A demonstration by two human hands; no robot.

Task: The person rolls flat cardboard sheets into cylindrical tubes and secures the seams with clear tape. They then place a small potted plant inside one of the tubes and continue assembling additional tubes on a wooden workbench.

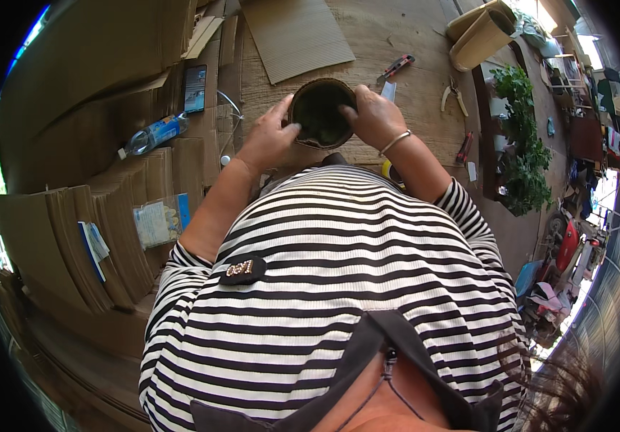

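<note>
A round, open-topped container [320,111] with a brown rim and a dark greenish inside is held between both my hands, over the wooden table. My left hand [270,135] grips its left side, with the thumb near the lower rim. On the right side, my right hand [377,119] holds the rim, its thumb reaching over the edge into the opening. The bottom of the container is too dark to make out. Just beyond my right hand lie a red-and-black utility knife [397,66] and a pale blade-like piece [389,91].
Corrugated cardboard [299,36] lies at the far side. Pliers [455,99], a red-handled tool [464,147] and cardboard tubes [484,39] are to the right, near a leafy plant [522,144]. Stacked cardboard [72,237], a plastic bottle [155,135] and a phone [195,88] occupy the left.
</note>
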